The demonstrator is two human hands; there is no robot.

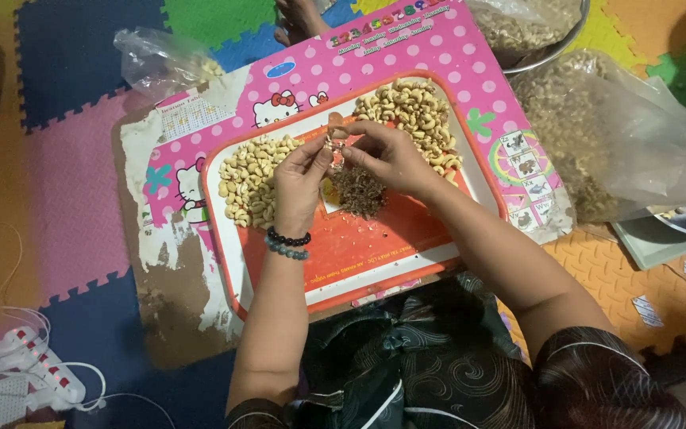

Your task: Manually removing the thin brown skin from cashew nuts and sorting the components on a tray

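Cashew (335, 143) being peeled, pinched by left hand (299, 179) and right hand (387, 155) fingertips over skins (357, 192); next likely: firm pinch, drop onto tray (375, 246).

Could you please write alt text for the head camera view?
Two bare hands, left hand and right hand, pinch a cashew over an orange tray. Two cashew piles flank a brown heap of skins; the tray rests on a pink board.
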